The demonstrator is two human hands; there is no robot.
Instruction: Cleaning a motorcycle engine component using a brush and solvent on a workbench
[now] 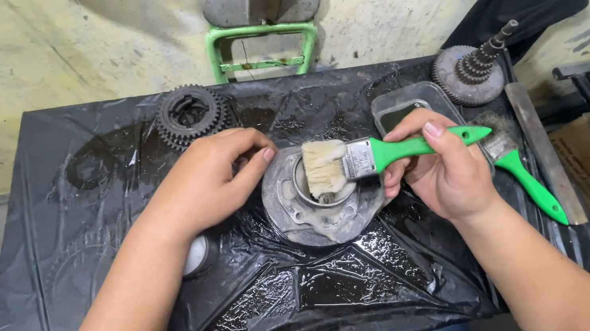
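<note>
head view. the right hand (442, 176) is clamped on the green handle of a paintbrush (374, 155), held level so its pale bristles reach into the bore of a round metal housing (321, 201). the left hand (205, 181) rests curled on the housing's left rim, fingertips pressing down, apparently to steady the part against the brushing. the housing lies flat at the middle of a table covered in wet black plastic sheet (294, 295), which seems to catch the oily runoff. a second green-handled brush (523, 174) lies to the right, beside a flat metal file (547, 149). a shallow tray (414, 104) behind the right hand shows dark contents, unclear. a gear cluster (193, 115) and a geared shaft (472, 69) sit at the far edge.
</note>
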